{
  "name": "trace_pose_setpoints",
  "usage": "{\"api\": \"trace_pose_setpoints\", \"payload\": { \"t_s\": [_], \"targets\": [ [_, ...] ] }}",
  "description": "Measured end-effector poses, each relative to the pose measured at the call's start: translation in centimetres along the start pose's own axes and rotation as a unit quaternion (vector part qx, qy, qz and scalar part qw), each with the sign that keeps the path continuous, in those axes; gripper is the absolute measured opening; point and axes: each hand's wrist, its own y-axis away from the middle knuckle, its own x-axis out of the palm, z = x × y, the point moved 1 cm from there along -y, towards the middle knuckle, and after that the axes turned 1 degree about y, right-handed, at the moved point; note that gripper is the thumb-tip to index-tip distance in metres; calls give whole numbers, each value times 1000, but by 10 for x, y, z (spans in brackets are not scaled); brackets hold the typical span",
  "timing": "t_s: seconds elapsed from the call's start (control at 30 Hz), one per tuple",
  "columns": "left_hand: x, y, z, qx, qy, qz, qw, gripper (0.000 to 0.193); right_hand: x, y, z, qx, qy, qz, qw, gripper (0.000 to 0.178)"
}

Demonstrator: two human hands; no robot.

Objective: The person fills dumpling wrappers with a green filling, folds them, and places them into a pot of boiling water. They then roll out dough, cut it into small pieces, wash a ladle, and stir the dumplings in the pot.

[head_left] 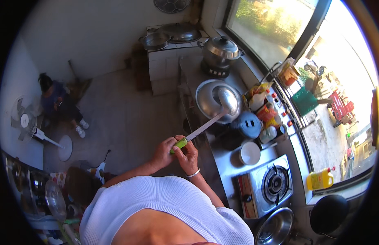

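Note:
Both of my hands hold the green grip of a long-handled metal ladle (206, 125), in front of my chest. My left hand (164, 152) is closed around the grip's end. My right hand (188, 157), with a bracelet at the wrist, wraps the grip from the other side, thumb along it. From there the shaft slants up and to the right. The ladle's rounded bowl appears over a wide silver metal basin (204, 100) on the counter; whether they touch I cannot tell. A blue-lidded container (248, 124) stands beside the basin.
A gas stove (276, 183) and a white bowl (250, 153) are on the steel counter (222, 163). Bottles (266, 110) line the window side. A lidded pot (222, 51) stands farther back. At left, a person (61, 100) sits near a standing fan (26, 120).

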Motion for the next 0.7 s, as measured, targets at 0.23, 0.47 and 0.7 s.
{"api": "trace_pose_setpoints", "payload": {
  "t_s": [0.23, 0.47, 0.7],
  "targets": [
    [-60, -139, 136, 102, 71, 98, 987, 32, 0, -136, -76, 95, -145, -159, 972, 15],
    [-161, -396, 221, 94, 79, 126, 984, 23, -6, -202, -138, 116, 106, -283, 946, 13],
    [-106, -667, 198, 229, -29, 188, 955, 30, 25, -268, -130, 165, 43, -443, 880, 13]
  ]
}}
